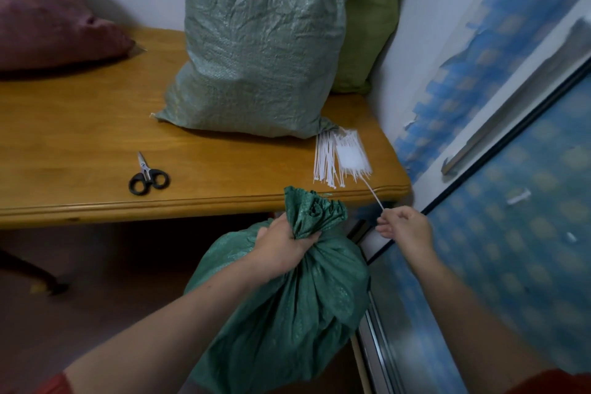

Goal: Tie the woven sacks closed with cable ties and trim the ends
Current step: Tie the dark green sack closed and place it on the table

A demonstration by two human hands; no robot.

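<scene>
While the left hand (281,246) grips the gathered neck (315,211) of the dark green woven plastic sack (287,313), fingers and thumb curled tight round the bunched cloth, the right hand (406,227) pinches one end of a thin white plastic cable tie (372,193) between thumb and fingertips. That tie is the thing to watch. Its long axis runs on a slant from the right fingers up and leftward to the loose bundle of white cable ties (335,157) on the tan wooden table (96,137), where its far end lies at the bundle's edge. The neck stands just left of the right hand, apart from the tie and lower than the table edge, so the strap likely has to swing leftward and level out before it can wrap below the left fist. Black-handled steel scissors (148,176) lie well off to the left on the table, nearer the left hand, and nothing is trimmed yet.
</scene>
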